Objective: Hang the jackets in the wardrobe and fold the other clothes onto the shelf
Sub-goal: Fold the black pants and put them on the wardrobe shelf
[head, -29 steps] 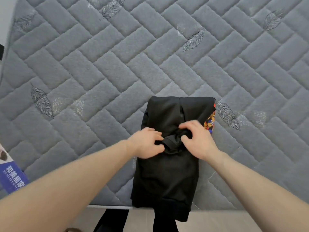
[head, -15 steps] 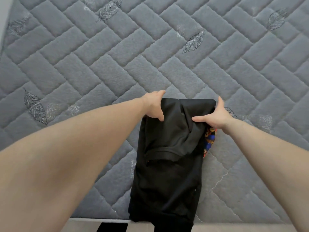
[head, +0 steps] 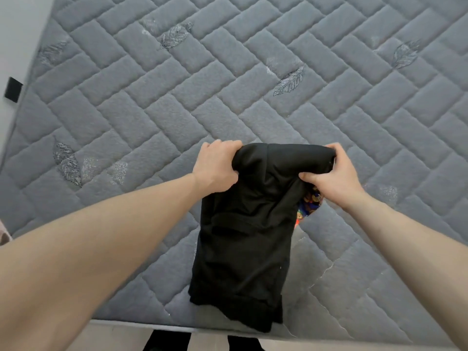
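A black garment (head: 243,239), folded into a long narrow strip, lies on the grey quilted mattress (head: 141,107) near its front edge. A colourful printed patch (head: 307,206) peeks out along its right side. My left hand (head: 215,168) grips the garment's far left corner, fingers curled round the cloth. On the far right corner, my right hand (head: 331,176) grips the cloth, thumb on top. The far end of the garment is lifted slightly and bunched between both hands. Its near end hangs over the mattress edge.
The mattress fills most of the view, with leaf embroidery (head: 288,81) here and there. A small black object (head: 12,89) sits on the pale wall at the left. Dark trouser legs (head: 164,342) and pale floor show below the mattress edge.
Both hands moved from the middle of the garment up to its far corners and closed on them. The far end is now raised and bunched.
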Motion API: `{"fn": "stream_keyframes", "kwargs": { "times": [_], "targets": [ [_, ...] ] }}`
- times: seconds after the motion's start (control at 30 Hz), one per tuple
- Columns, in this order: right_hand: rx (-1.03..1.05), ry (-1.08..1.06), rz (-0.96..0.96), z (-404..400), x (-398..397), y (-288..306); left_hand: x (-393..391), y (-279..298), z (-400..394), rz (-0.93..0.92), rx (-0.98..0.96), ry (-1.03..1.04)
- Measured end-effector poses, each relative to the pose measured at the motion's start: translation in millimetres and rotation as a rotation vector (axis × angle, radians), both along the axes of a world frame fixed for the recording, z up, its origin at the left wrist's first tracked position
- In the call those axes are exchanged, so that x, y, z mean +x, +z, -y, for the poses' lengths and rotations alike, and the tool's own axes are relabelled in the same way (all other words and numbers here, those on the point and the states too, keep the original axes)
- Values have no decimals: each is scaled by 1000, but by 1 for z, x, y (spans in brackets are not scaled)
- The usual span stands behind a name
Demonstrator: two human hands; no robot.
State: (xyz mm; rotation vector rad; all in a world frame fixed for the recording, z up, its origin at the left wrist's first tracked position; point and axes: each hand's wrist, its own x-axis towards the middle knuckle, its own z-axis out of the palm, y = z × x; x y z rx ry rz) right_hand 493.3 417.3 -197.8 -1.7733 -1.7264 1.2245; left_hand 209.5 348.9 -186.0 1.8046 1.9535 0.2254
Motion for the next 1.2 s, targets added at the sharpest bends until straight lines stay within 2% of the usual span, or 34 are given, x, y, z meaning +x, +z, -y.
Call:
{"fn": "stream_keyframes", "kwargs": {
  "times": [0.1, 0.2, 0.3, 0.4, 0.53, 0.63, 0.7, 0.83, 0.93, 1.07, 1.13, 1.2],
  "targets": [
    [149, 52, -20, 9, -4, 31, -5, 20, 14, -140, 209, -68],
    [185, 165, -10, 40, -3, 55, -10, 31, 49, -189, 260, -160],
    [213, 318, 68, 79, 5, 61, -11, 35, 91, -203, 214, -254],
    [212, 376, 117, 121, 16, 53, -7, 31, 130, -197, 158, -302],
    [66, 407, 165, 181, 31, 37, -1, 18, 172, -179, 71, -337],
    [43, 566, 286, 222, 35, 18, 4, 6, 199, -187, -8, -385],
    [7, 578, 366, 246, 32, 5, 5, -3, 213, -173, -54, -403],
    [-155, 402, 378, 282, 14, -20, 10, -23, 230, -86, -111, -386],
    [-322, 136, 257, 289, -3, -33, 14, -37, 238, 6, -219, -331],
    [-324, -269, 108, 274, -21, -34, 14, -45, 240, 128, -327, -175],
    [-342, -472, 170, 258, -26, -31, 16, -46, 238, 217, -391, -58],
    [-429, -570, 222, 242, -31, -31, 18, -45, 235, 368, -423, 206]
  ]
}}
